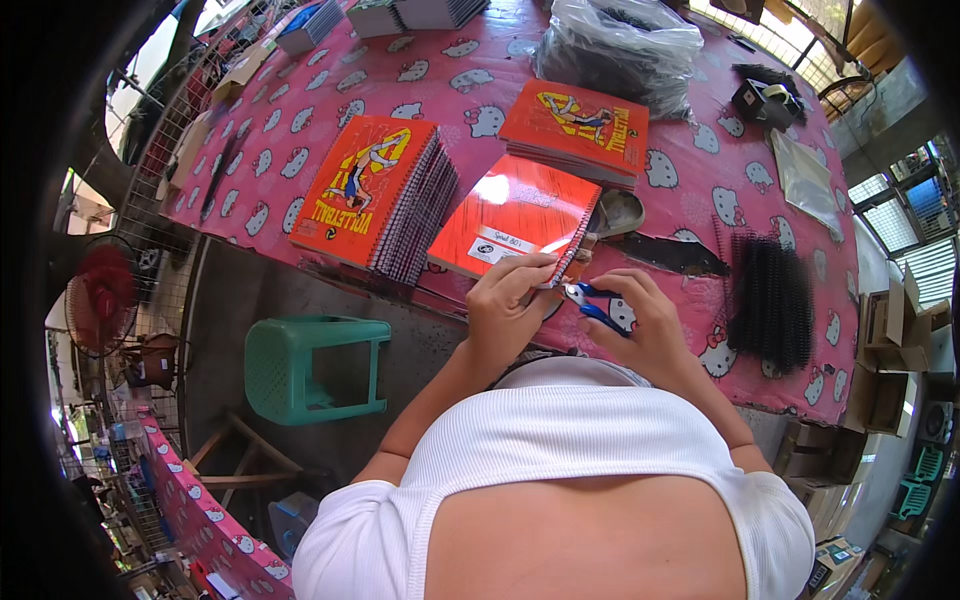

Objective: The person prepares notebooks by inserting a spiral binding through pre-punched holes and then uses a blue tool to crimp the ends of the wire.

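Note:
A red spiral notebook (520, 215) lies back cover up at the table's near edge, its coil along the right side. My left hand (513, 300) grips its lower right corner, fingers closed beside the coil's end. In my right hand (645, 318) is a pair of blue-handled pliers or cutters (603, 308), the metal jaws right at that coil end. The tool's handles are spread somewhat apart. Whether the jaws touch the coil I cannot tell. To the left stands a tall stack of red spiral notebooks (372, 200); behind lies another red stack (577, 130).
Black spiral coils (770, 305) lie at the right on the pink patterned tablecloth (480, 85). A large clear plastic bag (620, 60) with dark contents stands at the back. A tape dispenser (770, 98) sits far right. Below the table's left edge is a green stool (315, 370).

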The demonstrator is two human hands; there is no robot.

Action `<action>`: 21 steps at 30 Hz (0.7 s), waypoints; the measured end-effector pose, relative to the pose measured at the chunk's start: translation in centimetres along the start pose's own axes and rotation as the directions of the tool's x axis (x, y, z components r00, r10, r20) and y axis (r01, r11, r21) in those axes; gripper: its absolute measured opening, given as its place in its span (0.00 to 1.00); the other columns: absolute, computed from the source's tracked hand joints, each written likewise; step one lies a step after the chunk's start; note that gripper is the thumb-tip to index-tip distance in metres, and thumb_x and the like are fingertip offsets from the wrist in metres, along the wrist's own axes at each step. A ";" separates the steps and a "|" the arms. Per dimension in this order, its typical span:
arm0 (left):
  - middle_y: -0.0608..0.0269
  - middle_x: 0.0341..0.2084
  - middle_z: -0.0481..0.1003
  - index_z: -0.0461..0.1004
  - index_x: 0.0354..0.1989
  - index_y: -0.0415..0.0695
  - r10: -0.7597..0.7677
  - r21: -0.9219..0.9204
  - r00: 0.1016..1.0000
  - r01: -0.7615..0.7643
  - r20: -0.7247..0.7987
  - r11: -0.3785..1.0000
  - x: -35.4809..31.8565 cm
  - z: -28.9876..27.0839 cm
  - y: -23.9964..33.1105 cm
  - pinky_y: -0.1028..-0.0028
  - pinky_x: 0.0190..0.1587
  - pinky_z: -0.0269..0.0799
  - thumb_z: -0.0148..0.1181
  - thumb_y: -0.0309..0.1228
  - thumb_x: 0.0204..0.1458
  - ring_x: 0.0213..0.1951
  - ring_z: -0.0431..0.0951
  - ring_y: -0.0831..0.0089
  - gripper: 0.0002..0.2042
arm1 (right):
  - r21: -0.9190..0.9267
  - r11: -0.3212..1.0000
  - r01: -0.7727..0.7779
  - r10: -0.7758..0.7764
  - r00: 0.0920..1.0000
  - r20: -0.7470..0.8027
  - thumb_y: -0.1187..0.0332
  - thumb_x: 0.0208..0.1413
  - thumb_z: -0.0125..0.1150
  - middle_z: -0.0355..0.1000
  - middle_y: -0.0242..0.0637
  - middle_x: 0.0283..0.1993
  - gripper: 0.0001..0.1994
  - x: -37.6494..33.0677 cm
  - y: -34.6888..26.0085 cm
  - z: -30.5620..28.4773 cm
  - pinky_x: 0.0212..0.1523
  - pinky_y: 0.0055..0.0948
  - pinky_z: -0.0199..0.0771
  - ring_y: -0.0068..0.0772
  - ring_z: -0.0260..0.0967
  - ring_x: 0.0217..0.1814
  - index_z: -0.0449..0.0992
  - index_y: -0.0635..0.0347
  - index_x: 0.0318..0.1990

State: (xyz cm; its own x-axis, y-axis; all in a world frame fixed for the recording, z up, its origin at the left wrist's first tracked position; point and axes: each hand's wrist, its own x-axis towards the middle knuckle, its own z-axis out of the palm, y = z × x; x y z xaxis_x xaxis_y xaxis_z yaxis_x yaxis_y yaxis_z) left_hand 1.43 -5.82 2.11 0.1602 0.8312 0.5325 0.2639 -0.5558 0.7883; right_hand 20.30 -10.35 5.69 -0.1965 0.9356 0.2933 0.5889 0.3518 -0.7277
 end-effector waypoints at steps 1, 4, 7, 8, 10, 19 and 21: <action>0.53 0.36 0.78 0.76 0.31 0.33 -0.001 0.001 1.000 0.001 -0.003 1.000 -0.1 0.1 -0.2 0.76 0.38 0.78 0.66 0.14 0.37 0.38 0.79 0.70 0.10 | -0.024 0.998 0.056 -0.056 0.998 -0.014 0.68 0.45 0.67 0.70 0.44 0.43 0.19 0.2 0.0 0.2 0.42 0.34 0.72 0.45 0.70 0.43 0.71 0.63 0.45; 0.56 0.34 0.78 0.77 0.32 0.38 -0.043 -0.094 0.997 0.037 -0.070 0.995 -0.5 0.3 -0.8 0.71 0.37 0.76 0.68 0.17 0.34 0.35 0.79 0.64 0.13 | 0.397 0.878 -0.267 0.196 0.958 0.210 0.67 0.50 0.64 0.73 0.44 0.37 0.16 0.5 1.0 0.0 0.38 0.31 0.73 0.42 0.73 0.35 0.72 0.66 0.43; 0.53 0.37 0.77 0.77 0.32 0.35 0.131 -0.036 0.991 -0.131 -0.013 0.991 -0.2 -0.2 -0.9 0.77 0.36 0.76 0.61 0.11 0.39 0.38 0.80 0.69 0.10 | 0.707 0.135 -0.695 0.234 0.715 0.658 0.67 0.55 0.61 0.74 0.42 0.31 0.13 1.1 2.6 0.2 0.34 0.27 0.74 0.36 0.73 0.29 0.72 0.68 0.42; 0.54 0.36 0.77 0.75 0.32 0.35 0.186 0.003 0.982 -0.186 -0.011 0.983 0.3 -0.3 -0.9 0.77 0.36 0.76 0.61 0.12 0.40 0.38 0.79 0.70 0.09 | 0.666 -0.207 -0.717 0.092 0.663 0.743 0.67 0.56 0.59 0.74 0.41 0.29 0.13 1.2 3.1 0.5 0.33 0.24 0.74 0.32 0.73 0.27 0.72 0.69 0.42; 0.54 0.36 0.77 0.74 0.31 0.35 0.239 0.052 0.971 -0.238 -0.008 0.970 1.7 -0.9 -1.0 0.77 0.37 0.76 0.62 0.13 0.41 0.39 0.79 0.70 0.09 | 0.676 -0.123 -0.727 0.126 0.664 0.737 0.66 0.55 0.61 0.75 0.42 0.34 0.14 1.0 3.3 0.7 0.38 0.26 0.74 0.31 0.74 0.34 0.72 0.67 0.44; 0.65 0.30 0.72 0.65 0.27 0.43 -0.087 -0.197 0.605 -0.117 -0.792 0.973 8.7 -16.9 -5.1 0.79 0.37 0.67 0.64 0.29 0.51 0.33 0.69 0.81 0.11 | -0.374 0.924 -0.079 0.112 0.991 0.067 0.60 0.36 0.73 0.63 0.47 0.58 0.26 -4.4 9.1 0.1 0.58 0.41 0.62 0.51 0.58 0.61 0.74 0.58 0.45; 0.65 0.29 0.72 0.66 0.28 0.42 -0.173 -0.244 0.592 -0.041 -0.787 0.969 6.4 -19.9 -9.2 0.80 0.37 0.66 0.64 0.30 0.51 0.33 0.69 0.81 0.11 | -0.286 0.954 -0.090 0.075 0.995 -0.061 0.61 0.37 0.73 0.63 0.47 0.57 0.25 -1.3 9.6 0.1 0.58 0.40 0.62 0.51 0.59 0.60 0.74 0.58 0.44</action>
State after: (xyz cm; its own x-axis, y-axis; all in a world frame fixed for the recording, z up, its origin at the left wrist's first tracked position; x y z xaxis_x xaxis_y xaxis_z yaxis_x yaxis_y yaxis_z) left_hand -18.85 4.35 4.43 -0.6996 0.5771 0.4214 0.0172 -0.5759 0.8173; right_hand 26.14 -8.18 -1.70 -0.1036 0.9559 0.2747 0.8034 0.2432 -0.5435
